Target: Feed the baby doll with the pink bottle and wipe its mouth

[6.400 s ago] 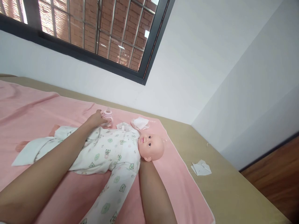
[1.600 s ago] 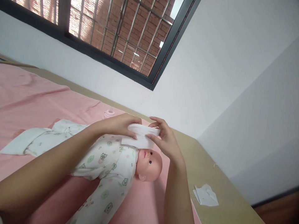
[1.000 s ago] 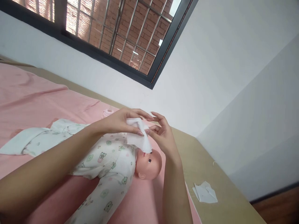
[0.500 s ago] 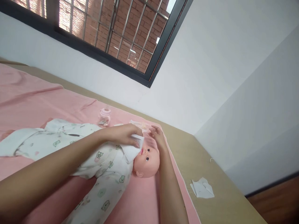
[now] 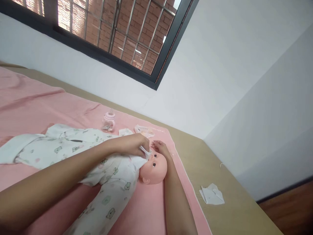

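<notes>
A baby doll (image 5: 156, 171) lies on its back across a pink blanket (image 5: 144, 209), dressed in a white suit with bear prints (image 5: 106, 199). My left hand (image 5: 137, 143) reaches over its chest, fingers closed on a white cloth (image 5: 143, 156) beside the doll's mouth and chin. My right hand (image 5: 160, 147) curves around the far side of the doll's head, fingers apart and holding nothing visible. Its forearm lies along the crown of the head.
A pink-capped baby bottle (image 5: 109, 121) stands beyond the doll's body. Near it lie a clear packet (image 5: 144, 131) and a folded printed cloth (image 5: 125, 132). A white cloth (image 5: 212, 195) rests on the tan surface (image 5: 193, 160) at the right. A barred window (image 5: 132, 36) is behind.
My left hand has closed further around the cloth, bunching it at the doll's mouth. My right hand has come down closer to the doll's head.
</notes>
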Motion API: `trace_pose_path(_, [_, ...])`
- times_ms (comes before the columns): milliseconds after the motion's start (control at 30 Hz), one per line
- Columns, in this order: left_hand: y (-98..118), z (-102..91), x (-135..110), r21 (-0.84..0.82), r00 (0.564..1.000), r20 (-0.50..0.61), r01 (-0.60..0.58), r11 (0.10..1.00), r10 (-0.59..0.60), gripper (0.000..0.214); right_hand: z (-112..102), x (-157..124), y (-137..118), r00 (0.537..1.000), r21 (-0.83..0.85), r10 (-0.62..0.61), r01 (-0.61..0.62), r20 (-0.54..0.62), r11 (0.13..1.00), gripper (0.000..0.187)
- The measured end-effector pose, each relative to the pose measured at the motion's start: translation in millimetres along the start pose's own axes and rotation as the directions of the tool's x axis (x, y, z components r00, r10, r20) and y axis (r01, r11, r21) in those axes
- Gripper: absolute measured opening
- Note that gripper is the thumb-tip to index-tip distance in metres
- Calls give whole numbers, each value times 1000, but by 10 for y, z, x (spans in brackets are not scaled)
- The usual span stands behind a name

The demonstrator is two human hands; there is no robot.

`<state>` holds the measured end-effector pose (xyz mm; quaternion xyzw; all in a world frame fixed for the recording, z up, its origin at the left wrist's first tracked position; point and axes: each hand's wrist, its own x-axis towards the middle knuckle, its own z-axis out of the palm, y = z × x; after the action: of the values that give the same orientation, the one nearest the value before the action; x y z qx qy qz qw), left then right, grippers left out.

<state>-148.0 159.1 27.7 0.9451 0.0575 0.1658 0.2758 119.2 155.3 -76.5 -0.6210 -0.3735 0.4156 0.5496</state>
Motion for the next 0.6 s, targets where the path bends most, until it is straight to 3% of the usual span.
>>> trace_pose_path(600, [-117,-3,33,158,997,-75,24,987,-12,11,-45,58,83,1000,64,-12,13,-13,998,18])
